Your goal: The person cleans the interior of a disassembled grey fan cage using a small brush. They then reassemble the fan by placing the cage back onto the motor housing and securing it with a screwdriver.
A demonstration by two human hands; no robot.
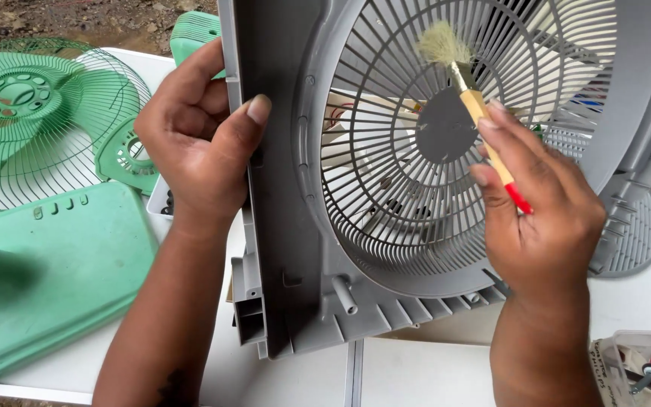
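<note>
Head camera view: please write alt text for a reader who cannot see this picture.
A person's left hand grips the edge of an upright grey plastic fan housing, while the right hand holds a small wooden-handled brush with pale bristles against its round slatted grille. Green wire fan guard and green plastic panel lie on the white table.

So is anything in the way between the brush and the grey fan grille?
Nothing visible. The right hand holds the paintbrush, and its bristles lie right against the ribs of the grey fan grille. The left hand grips the frame's edge, off to the side.
</note>
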